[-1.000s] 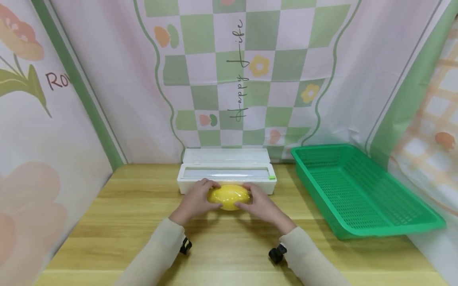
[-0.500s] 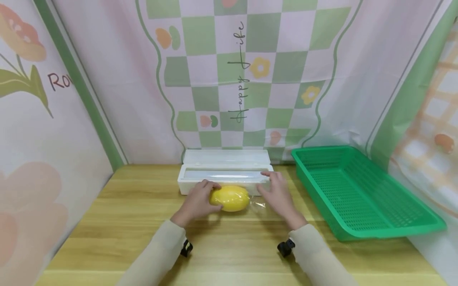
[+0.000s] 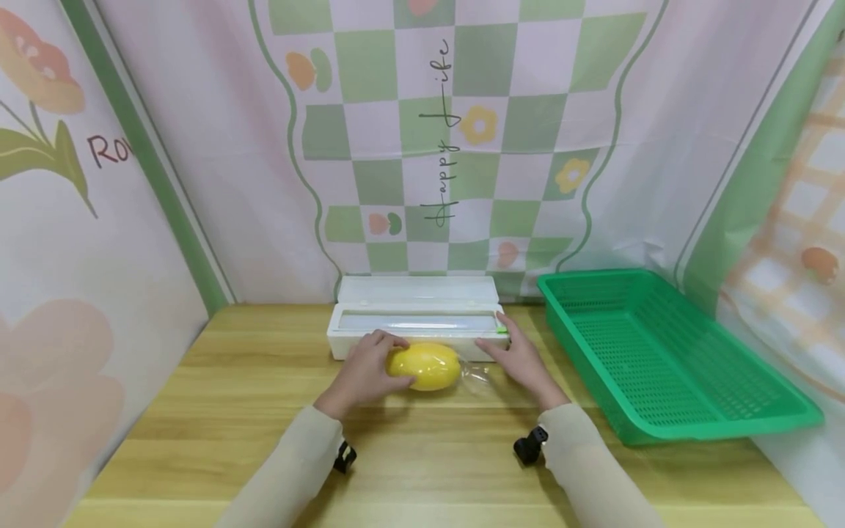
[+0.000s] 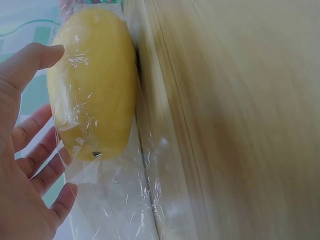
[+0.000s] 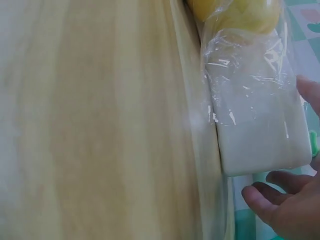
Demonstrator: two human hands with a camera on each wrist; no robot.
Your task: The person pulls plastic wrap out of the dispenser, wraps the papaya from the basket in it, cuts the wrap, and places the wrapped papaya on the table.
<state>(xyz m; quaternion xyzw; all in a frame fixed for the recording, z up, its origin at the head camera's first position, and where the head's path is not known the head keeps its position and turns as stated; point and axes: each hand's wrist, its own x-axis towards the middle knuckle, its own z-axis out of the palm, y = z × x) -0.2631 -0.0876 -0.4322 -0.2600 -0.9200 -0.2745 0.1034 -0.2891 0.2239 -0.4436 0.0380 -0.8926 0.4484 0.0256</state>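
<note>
A yellow melon (image 3: 429, 367) under clear plastic film (image 3: 475, 374) lies in front of a white cling film box (image 3: 416, 345) with its lid raised. My left hand (image 3: 366, 370) holds the melon's left end; in the left wrist view the thumb (image 4: 50, 55) presses on the film over it, and the other fingers curve along its side. At the box's right end is my right hand (image 3: 524, 359), fingers spread around the corner near a green slider (image 3: 502, 330). In the right wrist view its fingertips (image 5: 257, 197) look apart from the box. A roll (image 3: 419, 321) sits inside the box.
A green perforated basket (image 3: 634, 433) stands at the right of the wooden table (image 3: 422, 469). Printed cloth (image 3: 429, 147) hangs behind the table and on both sides. Loose film trails from the melon's right end.
My right hand has let go of the melon's right end and moved right to the box's right end. The left hand stays on the melon. Film now shows at the melon's right.
</note>
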